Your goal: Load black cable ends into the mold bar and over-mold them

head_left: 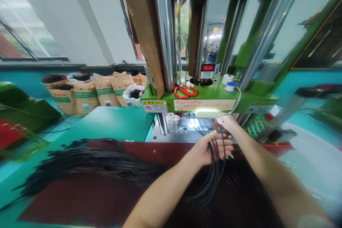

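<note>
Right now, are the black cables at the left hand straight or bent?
Bent: below the left hand, the cables curve down and toward the picture's left. Where they end there, I cannot tell.

Just right of centre, the bare left hand (pixel 205 152) held looped thin black cables (pixel 213 176) (red-handled scissors (pixel 185 92) lay higher up).

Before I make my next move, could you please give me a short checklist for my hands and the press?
1. Left hand holding the black cables: ok.
2. Right hand clear of the press opening: not ok, it reaches in near the green beam's lower edge.
3. Right hand's grip: cannot tell, its fingers are unclear.
4. Lamp lit: ok.
5. Red-handled scissors off the press: not ok, they lie on the beam.
</note>
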Tool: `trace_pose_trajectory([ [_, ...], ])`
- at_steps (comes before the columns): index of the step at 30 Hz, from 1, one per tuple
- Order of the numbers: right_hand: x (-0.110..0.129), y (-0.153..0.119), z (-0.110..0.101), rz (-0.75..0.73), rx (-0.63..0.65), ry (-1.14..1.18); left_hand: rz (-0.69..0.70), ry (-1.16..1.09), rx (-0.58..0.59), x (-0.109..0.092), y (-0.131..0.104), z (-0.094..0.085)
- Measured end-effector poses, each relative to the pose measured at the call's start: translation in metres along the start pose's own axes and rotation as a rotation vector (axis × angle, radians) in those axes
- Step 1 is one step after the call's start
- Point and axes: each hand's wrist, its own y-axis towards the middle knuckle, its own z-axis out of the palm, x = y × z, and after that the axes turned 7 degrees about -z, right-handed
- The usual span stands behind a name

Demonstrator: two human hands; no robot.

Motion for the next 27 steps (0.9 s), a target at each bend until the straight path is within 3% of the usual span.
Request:
trace_pose_trajectory([
  [4, 0.004, -0.021, -0.002, -0.029, -0.066, 0.082, -0.069, -0.116, 0.001, 0.019, -0.019, 0.017],
  [8, 0.008, -0.043, 0.000, -0.049, -0.101, 0.116, -0.047, -0.214, -0.016, 0.033, -0.044, 0.021],
  [12, 0.008, -0.056, 0.002, -0.039, -0.166, 0.095, -0.055, -0.158, 0.029, 0.062, -0.073, 0.016],
  [16, 0.010, -0.066, -0.003, -0.052, -0.153, 0.055, -0.101, -0.035, 0.073, 0.100, -0.103, 0.010],
  [18, 0.011, -0.070, -0.009, -0.060, -0.138, 0.029, -0.089, 0.013, 0.088, 0.105, -0.122, 0.010],
  [20, 0.010, -0.074, -0.018, -0.058, -0.114, -0.009, 0.015, 0.026, 0.098, 0.093, -0.147, 0.013],
  [22, 0.008, -0.078, -0.029, -0.045, -0.065, -0.058, 0.215, 0.014, 0.081, 0.062, -0.178, 0.017],
  [25, 0.003, -0.084, -0.046, -0.018, 0.027, -0.146, 0.723, 0.033, -0.046, -0.011, -0.224, 0.015],
  [27, 0.000, -0.086, -0.057, -0.002, 0.099, -0.215, 1.018, 0.139, -0.234, -0.063, -0.242, 0.000],
])
